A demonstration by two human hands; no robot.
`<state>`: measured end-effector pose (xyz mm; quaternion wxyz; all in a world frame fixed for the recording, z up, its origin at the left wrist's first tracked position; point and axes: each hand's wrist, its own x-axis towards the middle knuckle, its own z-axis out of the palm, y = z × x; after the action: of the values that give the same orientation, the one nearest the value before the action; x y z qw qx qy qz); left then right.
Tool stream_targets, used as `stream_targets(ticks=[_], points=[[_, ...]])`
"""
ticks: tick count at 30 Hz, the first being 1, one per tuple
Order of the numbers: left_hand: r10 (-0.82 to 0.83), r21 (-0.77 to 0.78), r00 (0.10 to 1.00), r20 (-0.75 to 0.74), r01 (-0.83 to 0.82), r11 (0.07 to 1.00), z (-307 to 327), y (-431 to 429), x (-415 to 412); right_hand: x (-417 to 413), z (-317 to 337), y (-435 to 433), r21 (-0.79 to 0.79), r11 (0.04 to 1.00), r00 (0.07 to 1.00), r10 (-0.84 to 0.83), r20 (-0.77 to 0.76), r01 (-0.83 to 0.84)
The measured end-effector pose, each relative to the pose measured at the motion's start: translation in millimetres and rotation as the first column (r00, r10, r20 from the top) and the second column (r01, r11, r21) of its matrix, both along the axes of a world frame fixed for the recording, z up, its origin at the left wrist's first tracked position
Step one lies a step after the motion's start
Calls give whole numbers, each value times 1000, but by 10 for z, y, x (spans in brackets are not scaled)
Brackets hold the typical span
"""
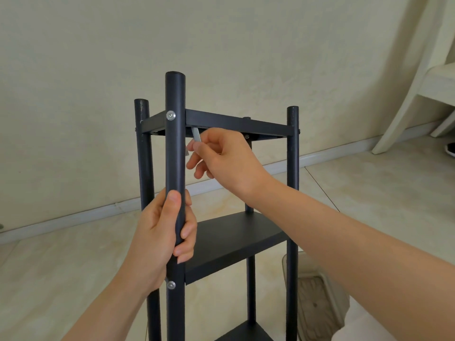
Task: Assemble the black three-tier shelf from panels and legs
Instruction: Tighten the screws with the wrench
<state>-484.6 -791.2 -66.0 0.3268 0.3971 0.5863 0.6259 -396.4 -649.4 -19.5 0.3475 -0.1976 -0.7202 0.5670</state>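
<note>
The black shelf stands upright on the floor, its round legs running past the top panel [236, 124]. A middle panel [236, 237] and a lower panel [246, 333] sit between the legs. My left hand [165, 232] grips the near leg [175, 148] between two silver bolt heads [170, 115]. Just under the top panel, my right hand [221, 161] pinches a small silver hex key [196, 135] that points up at the panel's underside near that leg.
A clear plastic tray [320, 291] lies on the tiled floor at the shelf's lower right. A cream chair leg [403, 99] slants at the far right. The wall and its baseboard [73, 217] run behind the shelf.
</note>
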Motion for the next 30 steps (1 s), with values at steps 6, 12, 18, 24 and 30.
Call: stream_targets(ticks=[6, 12, 18, 24, 30], points=[[15, 0, 1000, -14, -15, 1000, 10, -44, -129, -92, -7, -80, 33, 999, 999, -17, -46, 18], [-18, -1, 999, -32, 18, 1000, -16, -99, -121, -178, -32, -201, 103, 994, 998, -37, -48, 41], [-30, -10, 999, -40, 30, 1000, 7, -146, -97, -179, 4, -238, 72, 997, 999, -40, -3, 40], [-32, -10, 998, -61, 31, 999, 15, -188, -68, -95, 12, -221, -174, 984, 999, 28, 22, -24], [-21, -14, 996, -82, 20, 1000, 26, -206, -47, -13, 33, -178, -323, 944, 996, 82, 44, -64]])
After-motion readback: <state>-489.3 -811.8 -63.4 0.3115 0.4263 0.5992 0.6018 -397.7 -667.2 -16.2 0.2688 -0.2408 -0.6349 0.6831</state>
